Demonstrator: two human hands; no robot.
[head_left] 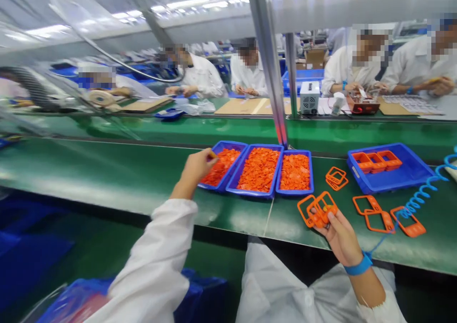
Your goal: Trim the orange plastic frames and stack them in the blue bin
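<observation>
My left hand (197, 168) is over the near-left side of a blue tray (214, 186) heaped with small orange plastic pieces (228, 160). Its thumb and fingertips are pinched together, and whatever is between them is too small to make out. My right hand (341, 239), wearing a blue wrist strap (359, 264), is closed on orange plastic frames (326, 203) held just above the bench's near edge. The frames overlap, with rounded rectangular openings. To the right of that hand, several similar loose frames (380, 222) lie on the green bench.
Two more blue trays, a middle one (250, 194) and a right one (294, 192), hold orange pieces. A larger blue tray (410, 173) contains stacked orange frames. Its coiled blue cord (423, 190) crosses the right side. A metal post (267, 52) rises behind. Co-workers sit across the green line.
</observation>
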